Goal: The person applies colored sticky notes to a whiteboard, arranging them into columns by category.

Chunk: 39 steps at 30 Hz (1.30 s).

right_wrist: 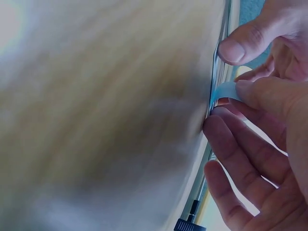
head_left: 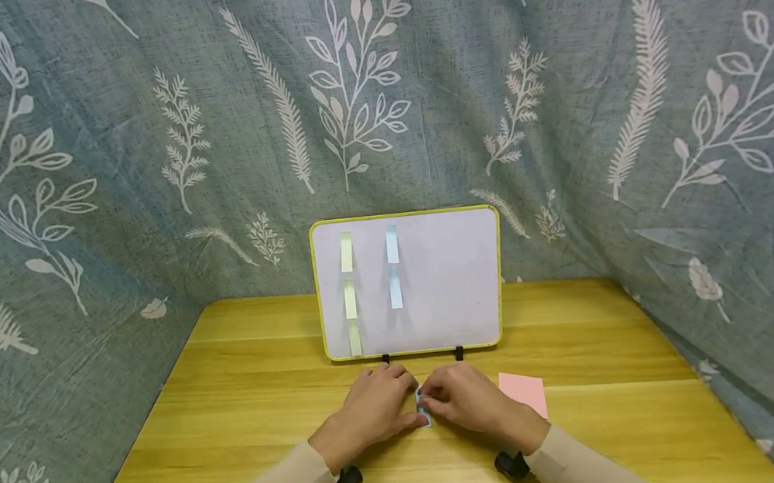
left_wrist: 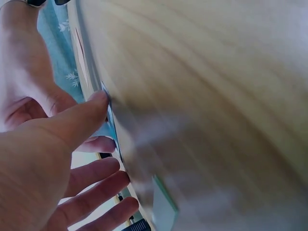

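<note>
A narrow blue sticky note pad [head_left: 423,409] lies on the table between the two hands. My left hand [head_left: 378,406] presses on it, with the thumb [left_wrist: 82,115] at its near end and fingers towards its far end. The right hand [head_left: 468,397] pinches a blue sticky note [right_wrist: 225,90] between thumb and index finger; the strip bends up off the pad in the right wrist view. Ahead stands a whiteboard [head_left: 447,282] with a yellow frame. It carries several pale yellow-green strips [head_left: 351,299] in a left column and two blue strips [head_left: 395,287] beside them.
A pink sticky note pad [head_left: 524,394] lies right of my right hand. In the left wrist view a pale green pad [left_wrist: 163,207] rests on the table near the left fingers. Black feet [head_left: 458,353] support the whiteboard. Patterned curtain [head_left: 209,134] surrounds the wooden table [head_left: 235,411].
</note>
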Each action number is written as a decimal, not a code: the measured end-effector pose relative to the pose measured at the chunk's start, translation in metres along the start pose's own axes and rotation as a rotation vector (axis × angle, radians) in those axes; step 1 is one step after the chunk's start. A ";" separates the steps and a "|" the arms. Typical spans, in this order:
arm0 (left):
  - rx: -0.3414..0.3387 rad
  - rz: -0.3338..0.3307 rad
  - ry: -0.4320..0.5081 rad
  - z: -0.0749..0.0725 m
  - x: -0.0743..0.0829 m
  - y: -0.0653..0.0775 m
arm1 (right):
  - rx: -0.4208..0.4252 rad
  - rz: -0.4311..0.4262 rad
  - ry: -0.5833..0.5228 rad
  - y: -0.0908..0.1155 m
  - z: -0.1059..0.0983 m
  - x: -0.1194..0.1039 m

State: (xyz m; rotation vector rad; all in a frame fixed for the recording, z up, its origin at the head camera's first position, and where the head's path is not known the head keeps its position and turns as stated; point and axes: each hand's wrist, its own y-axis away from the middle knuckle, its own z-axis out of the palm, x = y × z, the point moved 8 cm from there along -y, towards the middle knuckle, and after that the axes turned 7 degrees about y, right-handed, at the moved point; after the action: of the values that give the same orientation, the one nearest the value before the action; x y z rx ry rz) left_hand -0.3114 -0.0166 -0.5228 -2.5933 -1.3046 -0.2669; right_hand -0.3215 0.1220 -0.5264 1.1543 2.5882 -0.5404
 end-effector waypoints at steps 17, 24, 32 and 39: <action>0.012 -0.015 0.044 0.001 -0.004 -0.002 | 0.089 0.108 -0.084 -0.010 -0.013 0.010; 0.018 -0.018 0.081 0.002 -0.006 -0.003 | 0.141 0.164 -0.051 -0.013 -0.017 0.017; 0.005 -0.046 0.125 0.003 -0.007 -0.001 | 0.126 0.258 -0.156 -0.014 -0.015 0.033; 0.013 -0.049 0.113 0.001 -0.006 -0.002 | 0.120 0.362 -0.245 -0.016 -0.016 0.050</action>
State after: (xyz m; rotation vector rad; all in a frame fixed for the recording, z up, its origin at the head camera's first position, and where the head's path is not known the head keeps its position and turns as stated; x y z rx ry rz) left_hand -0.3165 -0.0201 -0.5253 -2.4982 -1.3267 -0.4057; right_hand -0.3673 0.1514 -0.5272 1.4524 2.1032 -0.7091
